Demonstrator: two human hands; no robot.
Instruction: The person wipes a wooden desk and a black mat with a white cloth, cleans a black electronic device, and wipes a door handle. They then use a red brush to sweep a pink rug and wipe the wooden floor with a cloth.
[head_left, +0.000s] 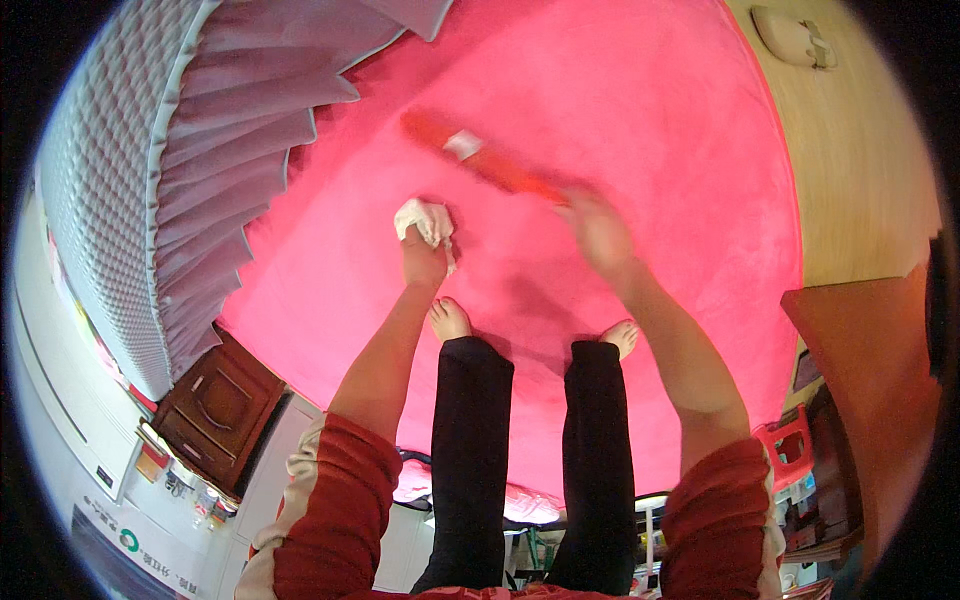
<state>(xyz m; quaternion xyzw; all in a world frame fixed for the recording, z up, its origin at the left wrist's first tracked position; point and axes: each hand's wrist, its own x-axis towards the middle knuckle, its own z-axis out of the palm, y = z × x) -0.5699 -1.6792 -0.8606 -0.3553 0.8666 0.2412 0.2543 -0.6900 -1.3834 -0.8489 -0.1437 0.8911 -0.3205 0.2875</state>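
Observation:
Bunched in my left hand (424, 259) is a whitish cloth (424, 219), held low over the pink carpet (697, 225) in front of my bare left foot. My right hand (598, 229), blurred, grips one end of a long red object (510, 174) with a pale patch near its middle; it slants up and to the left across the carpet. Motion blur hides what exactly the red object is. My right foot stands below my right hand.
A bed with a quilted cover (112, 180) and pleated skirt (240, 157) lies left, above a dark wooden cabinet (217, 405). One slipper (787, 37) rests on the wooden floor (847, 172) at upper right. A red plastic stool (791, 448) stands at lower right.

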